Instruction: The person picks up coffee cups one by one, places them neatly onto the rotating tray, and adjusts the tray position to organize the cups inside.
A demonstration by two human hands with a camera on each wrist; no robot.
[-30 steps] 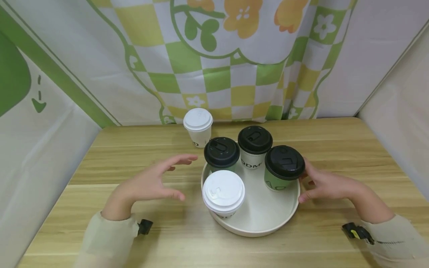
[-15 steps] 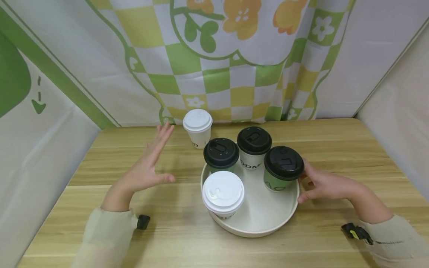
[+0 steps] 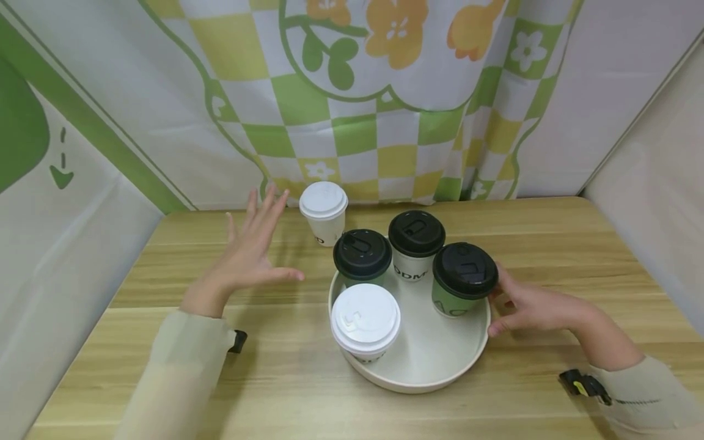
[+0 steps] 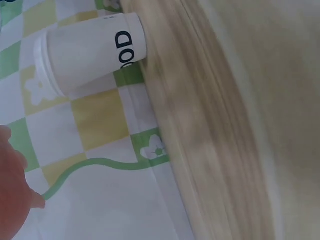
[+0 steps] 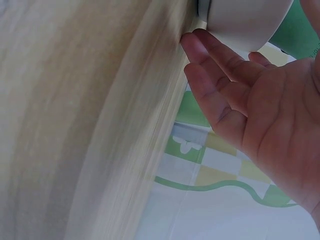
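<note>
My left hand (image 3: 247,253) hovers with spread fingers to the left of a white-lidded paper cup (image 3: 324,211) at the back of the table; it holds nothing. That cup (image 4: 92,52) also shows in the left wrist view, apart from the hand. At the right side of a round cream tray (image 3: 434,360), my right hand (image 3: 536,308) has its fingertips at the wall, beside a green cup with a black lid (image 3: 464,278). In the right wrist view its fingers (image 5: 207,92) are loosely extended by the tray's outer wall (image 5: 245,25).
Also on the tray stand a black-lidded cup (image 3: 363,253), a white cup with a black lid (image 3: 416,238) and a white-lidded cup (image 3: 365,318). The wooden table (image 3: 275,397) ends at a checked curtain (image 3: 357,134); pale fabric walls (image 3: 638,110) flank it.
My left hand has swung away from the tray's left side and up toward the back white-lidded cup, its fingers spreading. My right hand stays at the tray; the cups keep their places.
</note>
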